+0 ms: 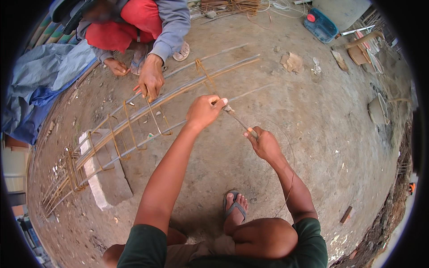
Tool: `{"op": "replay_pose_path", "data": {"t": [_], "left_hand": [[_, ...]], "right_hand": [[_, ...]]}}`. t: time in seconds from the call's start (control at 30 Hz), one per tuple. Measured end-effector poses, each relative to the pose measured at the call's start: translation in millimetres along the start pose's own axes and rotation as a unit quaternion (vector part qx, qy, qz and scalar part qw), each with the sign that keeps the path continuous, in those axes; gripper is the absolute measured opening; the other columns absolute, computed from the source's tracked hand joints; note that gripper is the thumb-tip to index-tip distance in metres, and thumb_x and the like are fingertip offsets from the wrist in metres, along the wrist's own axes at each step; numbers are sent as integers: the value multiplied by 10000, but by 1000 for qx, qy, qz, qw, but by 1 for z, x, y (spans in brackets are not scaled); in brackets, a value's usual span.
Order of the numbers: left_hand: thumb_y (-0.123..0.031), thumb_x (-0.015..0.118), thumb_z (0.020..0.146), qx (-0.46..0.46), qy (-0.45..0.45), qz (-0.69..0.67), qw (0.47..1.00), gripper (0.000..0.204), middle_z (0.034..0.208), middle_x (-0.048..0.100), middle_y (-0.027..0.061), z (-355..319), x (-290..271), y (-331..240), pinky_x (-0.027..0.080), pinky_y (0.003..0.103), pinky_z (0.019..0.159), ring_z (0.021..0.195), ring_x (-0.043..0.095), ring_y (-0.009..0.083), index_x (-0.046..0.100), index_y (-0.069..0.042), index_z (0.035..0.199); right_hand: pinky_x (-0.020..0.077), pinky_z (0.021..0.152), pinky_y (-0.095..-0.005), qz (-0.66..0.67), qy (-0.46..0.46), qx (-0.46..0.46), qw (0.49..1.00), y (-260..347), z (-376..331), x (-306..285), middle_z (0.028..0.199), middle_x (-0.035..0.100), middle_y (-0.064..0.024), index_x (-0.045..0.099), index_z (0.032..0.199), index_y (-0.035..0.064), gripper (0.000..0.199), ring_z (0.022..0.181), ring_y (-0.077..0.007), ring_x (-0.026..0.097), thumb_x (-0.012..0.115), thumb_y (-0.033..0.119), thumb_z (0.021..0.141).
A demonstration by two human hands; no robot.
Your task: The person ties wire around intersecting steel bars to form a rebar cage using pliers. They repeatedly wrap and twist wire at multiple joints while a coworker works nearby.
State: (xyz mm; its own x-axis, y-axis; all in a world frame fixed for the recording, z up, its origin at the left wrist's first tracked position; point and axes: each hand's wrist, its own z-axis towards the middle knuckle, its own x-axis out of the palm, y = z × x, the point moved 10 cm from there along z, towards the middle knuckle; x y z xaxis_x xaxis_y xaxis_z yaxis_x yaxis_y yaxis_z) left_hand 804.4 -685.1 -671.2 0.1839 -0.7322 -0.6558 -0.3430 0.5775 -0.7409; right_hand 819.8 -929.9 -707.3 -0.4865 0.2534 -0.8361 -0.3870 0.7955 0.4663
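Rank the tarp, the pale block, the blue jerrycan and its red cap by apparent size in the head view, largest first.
1. Blue-grey tarp
2. Pale block
3. Blue jerrycan
4. Red cap

Rust-brown stirrups, grey bars, blue-and-grey tarp

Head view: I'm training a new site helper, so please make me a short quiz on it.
1. True or false: the bars pass over the pale block.
2. The cap of the blue jug is: A) green, B) red, C) white.
3. Which of the wearer's hands is nearer the bars, the left hand or the right hand?

Key: 1. True. 2. B. 3. The left hand.
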Motion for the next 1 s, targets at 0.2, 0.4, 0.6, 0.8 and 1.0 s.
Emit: {"op": "replay_pose_path", "data": {"t": [0.2, 0.4, 0.6, 0.8, 1.0], "left_hand": [[-493, 697, 961, -24, 34, 13, 999, 443, 897, 738, 156, -4, -2, -8, 520, 404, 772, 828, 690, 290, 789, -68, 1045], [-198, 790, 912, 234, -265, 32, 935, 331, 1143, 688, 125, -105, -74, -31, 485, 433, 937, 1082, 633, 306, 716, -57, 1202], [-276, 768, 946, 97, -354, 180, 913, 308, 1151, 698, 119, -172, -118, 45, 453, 459, 960, 1080, 631, 283, 716, -66, 1166], [-442, 739, 965, -23, -192, 52, 980, 465, 992, 761, 124, -131, -120, 95, 507, 435, 832, 924, 709, 314, 733, -28, 1177], [-334, 798, 935, -72, -149, 39, 985, 551, 1125, 742, 191, -124, -122, 92, 536, 450, 891, 1011, 701, 364, 629, 13, 1329]], "right_hand": [[540, 555, -371, 483, 281, 66, 827, 6, -12, 56, 730, 649, -76, 598, 1129, 18, 439, 627, -226, 677, 764, 394, 974], [537, 577, -403, 292, 47, 3, 955, 21, -29, 14, 857, 663, -97, 514, 1330, 14, 608, 656, -256, 681, 835, 215, 854], [554, 753, -496, -88, -261, -98, 956, 46, -35, -27, 968, 664, -173, 542, 1288, 18, 498, 881, -398, 688, 761, 133, 856], [529, 702, -520, -13, -152, -18, 988, 6, 9, -10, 934, 686, -255, 576, 1005, 20, 222, 804, -473, 650, 721, 177, 942], [489, 580, -440, 166, -11, 17, 986, -12, 24, 39, 645, 621, -125, 608, 906, 8, 377, 576, -297, 625, 749, 348, 986]]}}
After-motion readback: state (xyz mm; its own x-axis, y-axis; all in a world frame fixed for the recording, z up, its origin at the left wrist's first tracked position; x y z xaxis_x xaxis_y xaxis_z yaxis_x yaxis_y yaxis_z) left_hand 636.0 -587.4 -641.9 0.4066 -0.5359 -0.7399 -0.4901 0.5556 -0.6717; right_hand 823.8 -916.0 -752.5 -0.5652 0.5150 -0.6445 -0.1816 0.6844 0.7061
